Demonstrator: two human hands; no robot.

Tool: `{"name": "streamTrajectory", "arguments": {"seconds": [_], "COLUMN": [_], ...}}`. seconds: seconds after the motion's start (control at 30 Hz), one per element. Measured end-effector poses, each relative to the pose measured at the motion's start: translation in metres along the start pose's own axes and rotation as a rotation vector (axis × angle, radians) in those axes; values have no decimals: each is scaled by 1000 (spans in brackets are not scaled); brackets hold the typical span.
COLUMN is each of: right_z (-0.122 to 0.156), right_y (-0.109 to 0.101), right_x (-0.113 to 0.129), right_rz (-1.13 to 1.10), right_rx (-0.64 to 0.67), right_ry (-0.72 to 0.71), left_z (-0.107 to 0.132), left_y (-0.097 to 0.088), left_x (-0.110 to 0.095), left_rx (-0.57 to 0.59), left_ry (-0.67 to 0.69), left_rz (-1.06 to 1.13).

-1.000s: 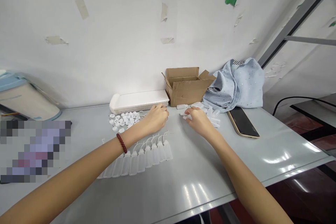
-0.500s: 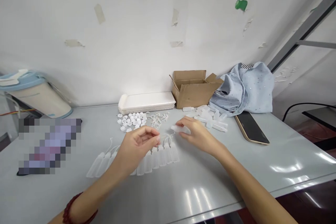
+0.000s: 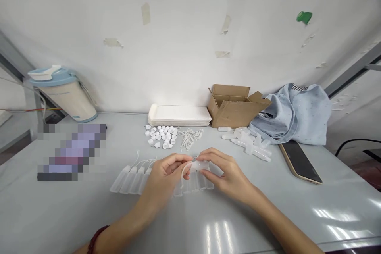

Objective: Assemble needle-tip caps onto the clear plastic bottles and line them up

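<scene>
My right hand (image 3: 228, 172) pinches a small clear plastic bottle (image 3: 202, 164) above the table. My left hand (image 3: 165, 178) pinches a thin white tip piece (image 3: 185, 170) right at the bottle's left end, so the two hands meet. Beneath them lies a row of several clear bottles with tips (image 3: 133, 174) side by side on the grey table (image 3: 253, 214). Beyond them sit a heap of small white caps (image 3: 161, 135) and a heap of thin white tips (image 3: 190, 138). A pile of bare clear bottles (image 3: 251, 143) lies to the right.
An open cardboard box (image 3: 235, 107) and a stack of white trays (image 3: 178, 116) stand against the wall. A light blue cloth bag (image 3: 297, 113) and a dark phone (image 3: 300, 162) lie at the right. A blue-lidded white jug (image 3: 64, 93) stands at the left.
Both hands came back from the piles near the wall toward me. They now meet above the row of bottles, the right holding a bottle and the left a tip. The view swung left.
</scene>
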State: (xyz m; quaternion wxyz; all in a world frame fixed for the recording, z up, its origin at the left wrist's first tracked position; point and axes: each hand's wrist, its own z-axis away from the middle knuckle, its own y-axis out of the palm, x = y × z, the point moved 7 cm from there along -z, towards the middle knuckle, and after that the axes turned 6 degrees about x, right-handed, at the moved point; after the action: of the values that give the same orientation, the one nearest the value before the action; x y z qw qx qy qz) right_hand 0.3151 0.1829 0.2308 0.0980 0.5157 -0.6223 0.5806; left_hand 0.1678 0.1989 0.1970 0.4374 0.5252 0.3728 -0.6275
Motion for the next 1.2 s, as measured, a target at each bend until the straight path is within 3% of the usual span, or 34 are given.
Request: {"name": "streamTrajectory", "arguments": {"seconds": [0.17,0.33,0.5,0.77,1.2], "right_z": [0,0,0,1,4], "right_y": [0,2,4,3,5], "right_x": [2,3,4,6,6], "right_rz": [-34,-36,-40,-72,-90], "right_rx": [3,-3,-11,-27,-36], "right_ry": [-4,-8,-8,10,18], "left_z": [-1,0,7,15,9], "left_y": [1,1,6,14,11], "left_x": [5,4,-10,-18,-16], "left_rx": [3,18,0,13,40], "left_ry": [-6,15,162,373,312], "left_rz": [86,-39,-230,-355,-351]}}
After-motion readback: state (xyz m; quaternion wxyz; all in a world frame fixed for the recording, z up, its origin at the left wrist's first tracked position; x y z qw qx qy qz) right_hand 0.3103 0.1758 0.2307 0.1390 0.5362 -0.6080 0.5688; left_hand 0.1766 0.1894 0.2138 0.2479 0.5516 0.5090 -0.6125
